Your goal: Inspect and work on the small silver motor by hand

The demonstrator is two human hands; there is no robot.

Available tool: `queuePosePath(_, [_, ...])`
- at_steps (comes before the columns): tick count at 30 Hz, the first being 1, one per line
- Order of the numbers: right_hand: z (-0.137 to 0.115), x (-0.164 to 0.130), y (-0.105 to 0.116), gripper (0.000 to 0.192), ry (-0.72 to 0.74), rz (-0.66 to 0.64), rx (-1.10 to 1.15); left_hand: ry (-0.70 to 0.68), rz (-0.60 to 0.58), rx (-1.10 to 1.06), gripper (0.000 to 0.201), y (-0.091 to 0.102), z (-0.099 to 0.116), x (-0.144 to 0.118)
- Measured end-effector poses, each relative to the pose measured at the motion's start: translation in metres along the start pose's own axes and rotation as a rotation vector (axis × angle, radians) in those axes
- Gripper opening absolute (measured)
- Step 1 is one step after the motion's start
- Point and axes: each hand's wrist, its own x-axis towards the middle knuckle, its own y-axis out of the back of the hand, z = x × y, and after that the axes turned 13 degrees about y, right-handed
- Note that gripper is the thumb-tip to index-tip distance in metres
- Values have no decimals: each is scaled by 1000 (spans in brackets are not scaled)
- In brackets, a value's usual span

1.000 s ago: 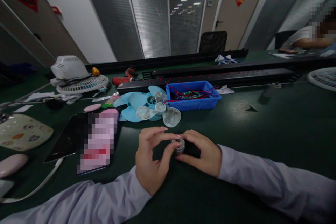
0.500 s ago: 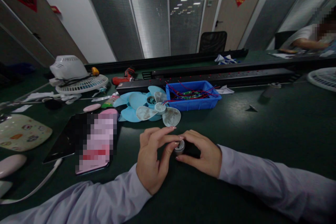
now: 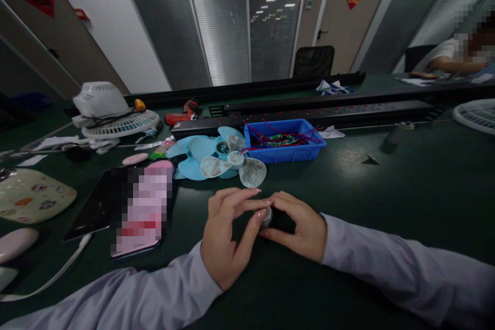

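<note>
Both of my hands meet over a small round silver metal part [image 3: 266, 215] low above the dark green table [image 3: 386, 185]. My left hand [image 3: 226, 240] pinches it from the left with thumb and forefinger. From the right, my right hand [image 3: 299, 227] cups it, fingers curled around it. Most of the part is hidden by my fingers. Just beyond my hands lie pale blue and white fan blades [image 3: 216, 157].
A blue bin [image 3: 284, 140] with red wires stands behind the blades. A phone [image 3: 141, 209] and dark tablet lie to the left, with a white fan body [image 3: 110, 108] further back. Long black rails [image 3: 328, 108] cross the table. Another person sits at far right.
My left fingers have closed down lower over the metal part, which now shows less. My hands stay in the same place.
</note>
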Motion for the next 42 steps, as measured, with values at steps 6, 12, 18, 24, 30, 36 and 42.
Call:
queuePosePath(6, [-2,0,1,32,0,5,18,172,2,-1,39,4,6,4])
queuePosePath(12, [-2,-1,1,31,11,24,7,134,79,15,12,4,8,11])
queuePosePath(18, [-3,0,2,36,-29,4,25,173,140,-47,29,18,-14,2])
queuePosePath(24, [-5,0,3,36,-50,-2,26,250,-135,163,26,37,-41,-12])
queuePosePath(30, [-5,-1,3,36,-62,-10,29,124,-129,376,38,52,-52,-19])
queuePosePath(36, [-6,0,3,36,-68,-5,26,76,-117,474,16,50,-52,-17])
queuePosePath(42, [-4,0,2,34,-46,11,24,90,71,312,11,40,-32,-5])
